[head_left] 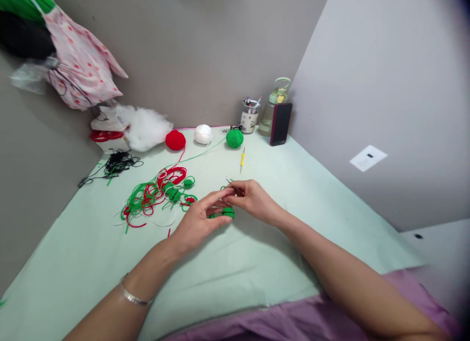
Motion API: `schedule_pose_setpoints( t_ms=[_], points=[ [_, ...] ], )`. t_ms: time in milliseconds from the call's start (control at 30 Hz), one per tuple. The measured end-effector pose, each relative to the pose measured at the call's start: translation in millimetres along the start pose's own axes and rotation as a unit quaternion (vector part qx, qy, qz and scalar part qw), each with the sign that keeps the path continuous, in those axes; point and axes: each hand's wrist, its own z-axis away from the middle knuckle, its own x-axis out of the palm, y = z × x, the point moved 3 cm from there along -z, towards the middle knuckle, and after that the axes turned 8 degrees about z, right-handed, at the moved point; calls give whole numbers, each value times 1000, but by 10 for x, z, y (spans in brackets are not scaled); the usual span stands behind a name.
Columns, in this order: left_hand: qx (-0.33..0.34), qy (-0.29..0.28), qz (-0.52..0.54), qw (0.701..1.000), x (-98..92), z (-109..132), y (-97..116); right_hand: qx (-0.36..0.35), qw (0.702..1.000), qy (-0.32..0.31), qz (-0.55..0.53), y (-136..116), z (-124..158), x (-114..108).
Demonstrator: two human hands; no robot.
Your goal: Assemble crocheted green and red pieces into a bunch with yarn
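Observation:
My left hand (201,216) pinches a small green crocheted piece (226,213) just above the pale green tabletop (257,262). My right hand (251,198) is closed on a thin crochet hook (232,183) whose tip points up and left, right beside the left fingertips. A green strand runs from the piece toward the green yarn ball (234,138) at the back. A tangle of red and green yarn (154,194) with small finished green pieces lies left of my hands.
At the back stand a red yarn ball (175,140), a white yarn ball (203,134), a jar of tools (250,116), a water bottle (274,106) and a dark phone (281,124). A yellow-handled tool (242,159), black cord (115,164) and white stuffing (147,128) lie nearby.

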Motion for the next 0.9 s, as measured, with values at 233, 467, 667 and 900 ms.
schedule_pose_setpoints(
  t_ms=[233,467,667,900],
  points=[
    [-32,-11,20,999,-6,5,-57,34,999,-3,-20,43,-15,-90],
    [-41,-3,27,999,-14,16,-16,101,994,-35,4,-4,-55,-248],
    [2,92,52,994,-209,-11,15,186,866,218,409,161,50,-1112],
    [-22,121,186,975,-240,-53,13,183,823,149,517,354,-22,-1001]
  ],
)
